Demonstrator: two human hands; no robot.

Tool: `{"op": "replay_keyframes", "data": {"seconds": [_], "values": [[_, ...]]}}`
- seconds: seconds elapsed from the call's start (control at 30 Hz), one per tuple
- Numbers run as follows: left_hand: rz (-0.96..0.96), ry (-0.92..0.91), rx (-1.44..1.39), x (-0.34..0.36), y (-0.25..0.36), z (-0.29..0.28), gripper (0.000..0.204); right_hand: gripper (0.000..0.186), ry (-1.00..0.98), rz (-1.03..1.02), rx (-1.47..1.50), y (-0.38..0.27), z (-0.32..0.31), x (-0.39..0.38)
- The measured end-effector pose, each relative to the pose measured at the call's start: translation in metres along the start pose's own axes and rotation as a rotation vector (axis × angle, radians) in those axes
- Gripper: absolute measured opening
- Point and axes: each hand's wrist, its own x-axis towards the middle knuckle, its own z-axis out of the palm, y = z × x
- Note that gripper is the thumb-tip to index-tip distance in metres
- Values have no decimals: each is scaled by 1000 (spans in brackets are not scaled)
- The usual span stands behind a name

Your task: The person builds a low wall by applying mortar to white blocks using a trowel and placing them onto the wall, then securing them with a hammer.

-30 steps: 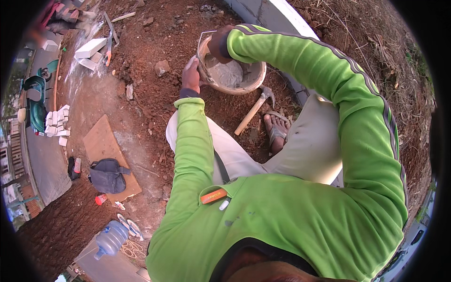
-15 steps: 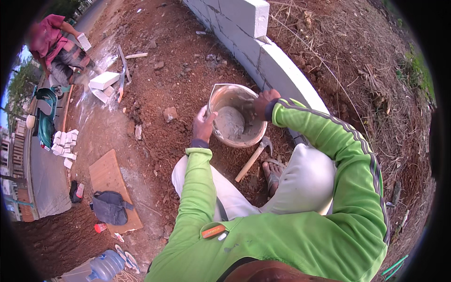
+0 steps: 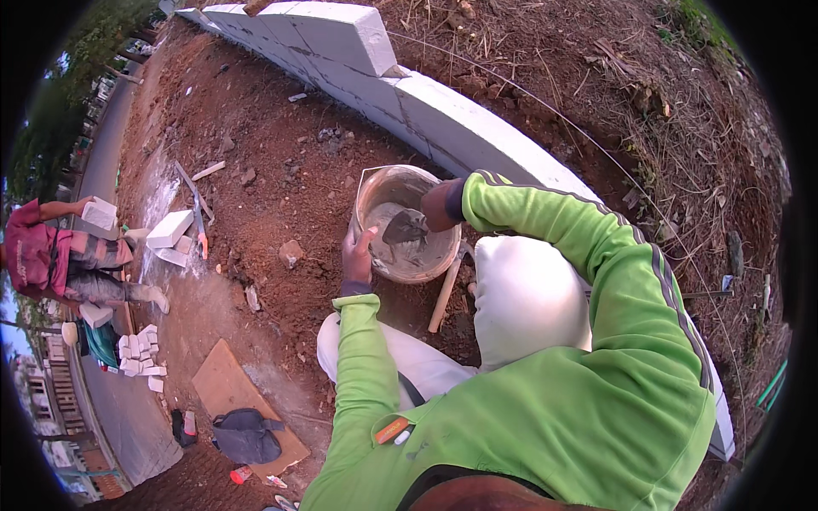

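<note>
A bucket (image 3: 365, 198) of wet grey mortar (image 3: 388, 243) stands on the soil in front of me. My left hand (image 3: 358, 255) grips its near left side, thumb over the rim. At the right rim my right hand (image 3: 440, 207) is closed round a trowel, its handle hidden in the fist. The dark trowel blade (image 3: 403, 228) reaches into the mortar. Beside the bucket, near my knee, lies a hammer (image 3: 445, 296) with a wooden handle, its head partly hidden.
A low wall of pale blocks (image 3: 490, 128) runs beyond the bucket, with a string line (image 3: 545, 106) behind it. To the left, a co-worker (image 3: 64, 255) carries white blocks near a saw (image 3: 200, 223). A bag (image 3: 245, 436) lies on a board (image 3: 223, 379).
The trowel blade has come into sight in the mortar as my right hand moved inward. My view has shifted, and the co-worker now stands more upright with a block in each hand.
</note>
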Motion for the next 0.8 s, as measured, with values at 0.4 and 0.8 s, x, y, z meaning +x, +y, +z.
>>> {"op": "replay_keyframes", "data": {"seconds": [0.4,0.8], "values": [[-109,121,115,-5,-6,4,49,25,377,178,203,-10,47,-22],[-19,6,260,3,-2,14,48,15,445,221,98,16,90,13]]}}
